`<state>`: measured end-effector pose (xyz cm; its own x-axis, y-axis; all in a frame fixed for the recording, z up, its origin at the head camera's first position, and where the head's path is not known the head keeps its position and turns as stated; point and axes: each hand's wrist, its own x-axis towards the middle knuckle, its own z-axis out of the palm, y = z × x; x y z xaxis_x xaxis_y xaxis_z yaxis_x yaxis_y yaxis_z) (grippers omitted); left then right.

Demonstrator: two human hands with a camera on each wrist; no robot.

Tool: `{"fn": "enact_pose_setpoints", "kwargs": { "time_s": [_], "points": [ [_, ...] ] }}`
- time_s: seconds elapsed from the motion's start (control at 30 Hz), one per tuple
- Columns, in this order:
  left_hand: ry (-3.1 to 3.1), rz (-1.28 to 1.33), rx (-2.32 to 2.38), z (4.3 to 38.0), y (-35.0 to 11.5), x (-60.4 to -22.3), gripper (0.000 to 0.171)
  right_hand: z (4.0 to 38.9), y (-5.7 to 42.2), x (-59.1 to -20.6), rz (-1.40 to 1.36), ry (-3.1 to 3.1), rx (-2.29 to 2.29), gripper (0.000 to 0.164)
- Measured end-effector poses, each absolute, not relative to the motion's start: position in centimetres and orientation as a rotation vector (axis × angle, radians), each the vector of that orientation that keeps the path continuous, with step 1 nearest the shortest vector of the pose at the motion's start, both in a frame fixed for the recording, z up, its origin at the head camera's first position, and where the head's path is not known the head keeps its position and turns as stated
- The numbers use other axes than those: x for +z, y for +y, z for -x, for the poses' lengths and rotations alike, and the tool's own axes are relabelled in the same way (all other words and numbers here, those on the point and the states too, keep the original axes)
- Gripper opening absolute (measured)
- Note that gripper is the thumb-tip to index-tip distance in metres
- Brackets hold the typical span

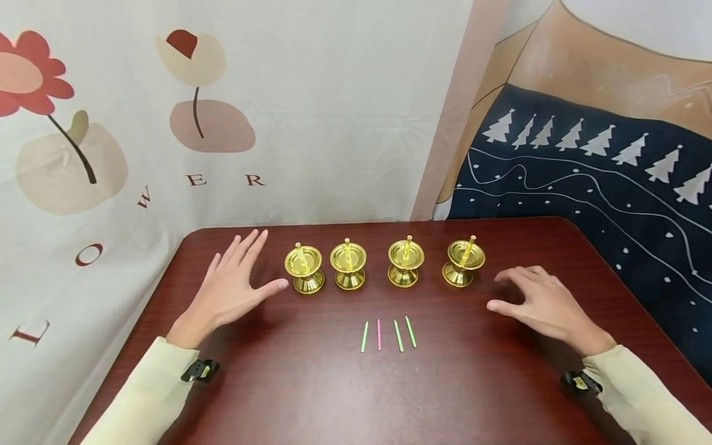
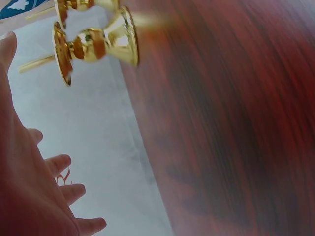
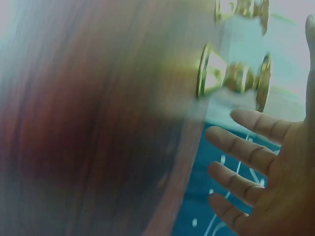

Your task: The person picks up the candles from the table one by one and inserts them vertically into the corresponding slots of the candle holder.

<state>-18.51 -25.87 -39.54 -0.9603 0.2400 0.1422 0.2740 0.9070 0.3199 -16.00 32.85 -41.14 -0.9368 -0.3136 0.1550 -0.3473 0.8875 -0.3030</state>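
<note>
Several shiny gold candle holders stand in a row across the table, each with a round dish, a flared foot and a thin gold stem rising from the dish. My left hand [image 1: 233, 284] is held with fingers spread beside the leftmost holder [image 1: 303, 267], its thumb tip close to the dish. To the right of the rightmost holder [image 1: 463, 262], my right hand [image 1: 545, 303] is relaxed with nothing in it. In front of the row lie thin candle-like sticks: a pink stick [image 1: 379, 335] among three green sticks, one of them the leftmost green stick [image 1: 364, 337].
The dark red wooden table [image 1: 311, 395] has rounded far corners. Behind it hangs a pale cloth [image 1: 334, 123] with flower prints and letters. A navy cloth [image 1: 556, 167] with white trees hangs at the right. Straps with small devices [image 1: 201, 369] sit at both wrists.
</note>
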Motion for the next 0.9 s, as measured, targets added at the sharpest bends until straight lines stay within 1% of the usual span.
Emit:
{"fn": "enact_pose_setpoints", "kwargs": {
  "time_s": [0.13,0.43,0.7,0.9],
  "points": [
    [-2.955,0.382,-0.732,18.9,-24.8,-39.7,0.110,15.4,30.9,-41.3,-0.571,-2.968,0.695,0.043],
    [-2.847,0.379,-1.194,20.1,-22.8,-41.0,0.108,15.3,25.7,-41.6,-0.703,-2.898,1.177,0.033],
    [-2.721,0.376,-1.401,21.0,-21.5,-42.2,0.095,15.4,22.2,-42.6,-0.751,-2.866,1.334,0.036],
    [-2.684,0.381,-1.522,21.0,-21.2,-42.8,0.093,15.2,20.5,-43.2,-0.770,-2.879,1.307,0.034]
  ]
}}
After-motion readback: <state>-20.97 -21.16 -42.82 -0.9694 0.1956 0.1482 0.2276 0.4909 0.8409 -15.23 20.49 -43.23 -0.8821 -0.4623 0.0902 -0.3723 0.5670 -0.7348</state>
